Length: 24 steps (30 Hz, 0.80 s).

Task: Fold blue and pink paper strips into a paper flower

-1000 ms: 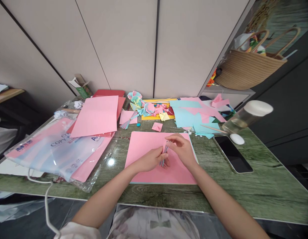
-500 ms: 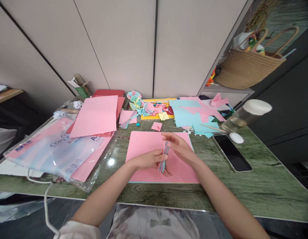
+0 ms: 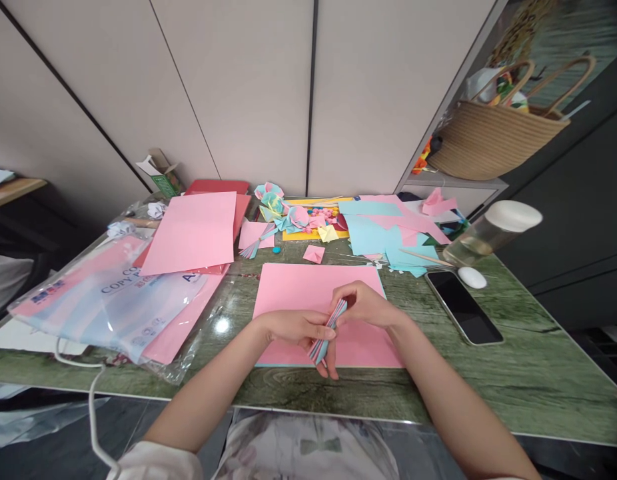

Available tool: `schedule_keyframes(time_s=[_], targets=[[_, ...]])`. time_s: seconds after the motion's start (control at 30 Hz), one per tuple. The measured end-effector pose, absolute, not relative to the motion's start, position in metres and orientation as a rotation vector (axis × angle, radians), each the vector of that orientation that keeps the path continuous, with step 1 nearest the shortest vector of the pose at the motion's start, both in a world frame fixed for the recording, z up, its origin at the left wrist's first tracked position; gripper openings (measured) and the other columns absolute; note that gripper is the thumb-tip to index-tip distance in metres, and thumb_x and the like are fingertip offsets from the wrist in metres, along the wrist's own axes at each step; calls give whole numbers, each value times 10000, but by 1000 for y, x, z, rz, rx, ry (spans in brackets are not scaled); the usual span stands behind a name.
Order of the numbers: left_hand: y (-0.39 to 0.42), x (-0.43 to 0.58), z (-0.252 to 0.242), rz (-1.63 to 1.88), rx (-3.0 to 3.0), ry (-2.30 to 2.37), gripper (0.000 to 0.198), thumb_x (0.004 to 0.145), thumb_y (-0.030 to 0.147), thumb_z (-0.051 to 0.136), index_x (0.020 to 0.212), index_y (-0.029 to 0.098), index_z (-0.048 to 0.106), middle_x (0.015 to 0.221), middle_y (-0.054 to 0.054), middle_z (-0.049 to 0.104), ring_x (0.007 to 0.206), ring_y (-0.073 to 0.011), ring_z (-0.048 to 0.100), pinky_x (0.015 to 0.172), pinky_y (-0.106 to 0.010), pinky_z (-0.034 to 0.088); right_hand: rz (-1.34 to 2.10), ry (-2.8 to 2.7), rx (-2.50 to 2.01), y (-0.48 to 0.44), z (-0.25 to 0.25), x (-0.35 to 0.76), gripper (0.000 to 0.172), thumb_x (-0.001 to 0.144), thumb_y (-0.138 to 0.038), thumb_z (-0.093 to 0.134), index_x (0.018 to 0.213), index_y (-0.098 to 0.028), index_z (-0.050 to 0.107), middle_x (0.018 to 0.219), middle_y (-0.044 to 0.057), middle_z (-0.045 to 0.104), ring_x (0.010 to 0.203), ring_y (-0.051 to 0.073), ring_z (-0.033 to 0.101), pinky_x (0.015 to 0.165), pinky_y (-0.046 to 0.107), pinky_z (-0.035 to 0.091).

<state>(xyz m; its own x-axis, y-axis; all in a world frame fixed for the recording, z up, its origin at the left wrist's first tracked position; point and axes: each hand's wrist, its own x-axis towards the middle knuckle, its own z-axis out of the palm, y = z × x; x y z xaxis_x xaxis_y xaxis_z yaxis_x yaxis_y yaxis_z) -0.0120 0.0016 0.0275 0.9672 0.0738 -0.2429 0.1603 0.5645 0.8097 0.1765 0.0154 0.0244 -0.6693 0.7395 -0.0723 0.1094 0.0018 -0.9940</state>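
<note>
Both hands meet over a pink sheet of paper lying on the green table. Between them is a narrow pleated strip of pink and blue paper, tilted with its top end to the right. My left hand pinches the strip's lower end, fingers pointing down toward the table's near edge. My right hand is curled around the strip's upper end.
A plastic bag of copy paper and loose pink sheets lie at left. Folded paper flowers and pink and blue scraps sit at the back. At right are a black phone, a white oval object, a lidded jar and a woven basket.
Both hands have drawn nearer to the table's front edge with the pleated strip. The strip has tilted over, and my right hand has closed around its upper end.
</note>
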Motion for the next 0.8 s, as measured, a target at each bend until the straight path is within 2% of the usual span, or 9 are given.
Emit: schedule_keyframes(time_s=[0.13,0.27,0.47,0.67,0.8], targets=[[2,-13,27,-6,985,326,243,796,372,469,780,130,487,695,-49,582,584,-120,564,565,-253,423,1658,-1790,-916,17,22,178,230,517,-251,744,679,-133,631,603,-15,585,561,99,492,532,212,389],[-1,-8,24,207,928,438,232,792,367,477,822,137,488,647,-12,517,524,-96,516,511,-225,358,1510,-1783,-999,22,19,184,204,555,-258,724,691,-135,635,611,-4,589,543,97,494,529,220,394],[-7,1,27,517,913,615,322,764,407,502,875,105,529,691,-6,438,565,-62,410,548,-216,302,1433,-1605,-982,27,17,189,203,544,-225,730,704,-151,629,636,-6,586,567,104,523,538,228,421],[-16,5,34,542,1393,877,379,828,465,303,866,145,501,620,33,369,522,-75,361,525,-221,286,1408,-1586,-975,26,20,187,194,529,-209,738,682,-160,630,638,-9,591,565,101,521,526,224,412],[-20,8,35,537,1764,1109,346,849,433,258,829,162,472,647,13,451,590,-115,413,555,-231,304,1362,-1597,-998,26,18,186,206,516,-225,745,678,-164,633,654,-5,599,575,103,518,538,228,408]])
